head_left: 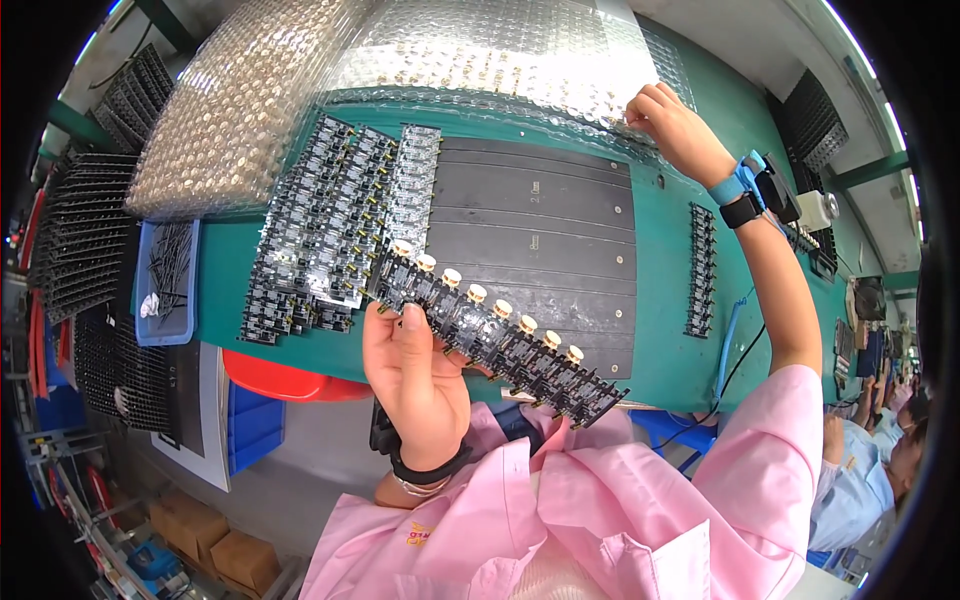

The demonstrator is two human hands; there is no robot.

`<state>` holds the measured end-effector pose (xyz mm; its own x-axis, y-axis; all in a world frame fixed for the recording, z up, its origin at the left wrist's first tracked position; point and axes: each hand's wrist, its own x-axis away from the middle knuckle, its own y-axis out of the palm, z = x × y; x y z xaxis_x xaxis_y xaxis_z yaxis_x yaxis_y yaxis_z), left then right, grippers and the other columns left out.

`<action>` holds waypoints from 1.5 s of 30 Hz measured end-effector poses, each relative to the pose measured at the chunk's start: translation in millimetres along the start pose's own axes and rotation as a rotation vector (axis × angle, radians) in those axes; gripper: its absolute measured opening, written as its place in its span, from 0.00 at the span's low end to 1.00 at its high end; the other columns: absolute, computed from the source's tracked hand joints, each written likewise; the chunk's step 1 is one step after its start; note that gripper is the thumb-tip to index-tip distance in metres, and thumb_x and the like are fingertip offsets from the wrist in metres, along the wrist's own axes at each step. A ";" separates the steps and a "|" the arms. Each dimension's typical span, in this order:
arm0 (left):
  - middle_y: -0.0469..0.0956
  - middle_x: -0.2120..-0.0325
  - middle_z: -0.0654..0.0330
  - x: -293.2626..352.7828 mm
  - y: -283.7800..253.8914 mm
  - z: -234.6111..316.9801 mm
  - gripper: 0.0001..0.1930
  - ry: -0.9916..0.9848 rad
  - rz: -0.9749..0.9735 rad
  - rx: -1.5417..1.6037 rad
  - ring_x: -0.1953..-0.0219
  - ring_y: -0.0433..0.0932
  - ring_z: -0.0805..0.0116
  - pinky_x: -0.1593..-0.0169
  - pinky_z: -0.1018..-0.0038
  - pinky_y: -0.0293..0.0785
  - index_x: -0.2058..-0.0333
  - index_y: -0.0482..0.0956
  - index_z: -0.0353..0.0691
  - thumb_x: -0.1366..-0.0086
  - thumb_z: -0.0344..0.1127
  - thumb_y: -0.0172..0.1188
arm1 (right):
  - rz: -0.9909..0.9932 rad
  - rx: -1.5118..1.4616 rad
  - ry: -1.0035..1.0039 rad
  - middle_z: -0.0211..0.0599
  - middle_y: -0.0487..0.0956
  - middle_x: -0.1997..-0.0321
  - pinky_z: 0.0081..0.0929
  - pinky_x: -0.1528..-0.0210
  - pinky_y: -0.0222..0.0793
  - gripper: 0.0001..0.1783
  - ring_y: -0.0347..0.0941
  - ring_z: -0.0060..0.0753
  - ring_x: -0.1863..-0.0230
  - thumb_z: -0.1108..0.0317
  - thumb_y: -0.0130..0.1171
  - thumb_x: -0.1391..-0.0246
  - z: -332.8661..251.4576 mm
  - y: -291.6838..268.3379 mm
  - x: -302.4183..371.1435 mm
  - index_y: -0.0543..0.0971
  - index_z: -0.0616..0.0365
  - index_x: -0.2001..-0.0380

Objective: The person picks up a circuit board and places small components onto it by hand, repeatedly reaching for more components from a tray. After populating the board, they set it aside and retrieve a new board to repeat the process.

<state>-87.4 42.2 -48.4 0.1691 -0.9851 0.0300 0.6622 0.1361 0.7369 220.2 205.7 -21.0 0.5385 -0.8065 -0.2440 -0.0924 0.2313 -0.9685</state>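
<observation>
A worker in a pink garment holds a strip of circuit boards [500, 345] aloft over the near edge of a green table [665, 350], the left hand [415, 365] grasping its left part with the thumb across the front. The grip at one end seems chosen to leave the row of cream-coloured round caps [500, 308] along the upper edge untouched. At the far right, the right hand [672, 125] curls its fingers at the edge of a bubble-wrapped sheet [600, 50]; whether they pinch anything cannot be told.

More board strips [325, 220] lie in overlapping rows on the left, probably to save room and keep them within reach, while a lone strip [700, 270] rests apart on the right.

Between them lies a flat black panel [540, 285], matte and scuffed, its long seams dotted with screw heads on the right. The strips are dark and bristly, crowded with tiny parts and metallic glints. Clear bubble wrap [250, 90] billows glossy and dimpled at the far left, above a smooth blue plastic tray [165, 335] of thin, dark, wiry pieces [172, 260].
</observation>
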 end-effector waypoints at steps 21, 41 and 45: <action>0.71 0.67 0.61 1.0 -10.1 1.1 0.08 0.013 -0.132 0.050 0.68 0.71 0.75 0.66 0.77 0.69 0.60 0.64 0.38 0.36 0.32 0.41 | -0.081 -0.422 -0.050 0.38 0.66 0.70 0.27 0.66 0.63 0.07 0.64 0.37 0.67 0.77 0.51 0.55 -103.0 -5.0 41.1 0.66 0.61 0.71; 0.71 0.67 0.60 2.8 -5.2 1.0 0.07 -0.008 -0.116 0.072 0.68 0.72 0.73 0.65 0.76 0.69 0.62 0.65 0.37 0.36 0.32 0.42 | -0.113 -1.111 0.245 0.33 0.70 0.70 0.17 0.67 0.64 0.04 0.66 0.20 0.70 0.76 0.54 0.52 -141.5 -29.4 42.2 0.71 0.63 0.71; 0.72 0.67 0.60 -0.1 -8.4 -1.3 0.07 -0.020 -0.130 0.079 0.68 0.72 0.73 0.65 0.75 0.70 0.62 0.65 0.37 0.36 0.32 0.42 | -0.216 -1.426 0.269 0.35 0.71 0.70 0.17 0.66 0.64 0.06 0.66 0.21 0.70 0.78 0.56 0.55 -153.1 -43.0 48.5 0.71 0.63 0.72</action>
<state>-92.0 41.2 -55.5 0.0704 -0.9959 -0.0563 0.6180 -0.0008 0.7862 122.0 73.3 1.2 0.4947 -0.8669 0.0615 -0.8495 -0.4973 -0.1761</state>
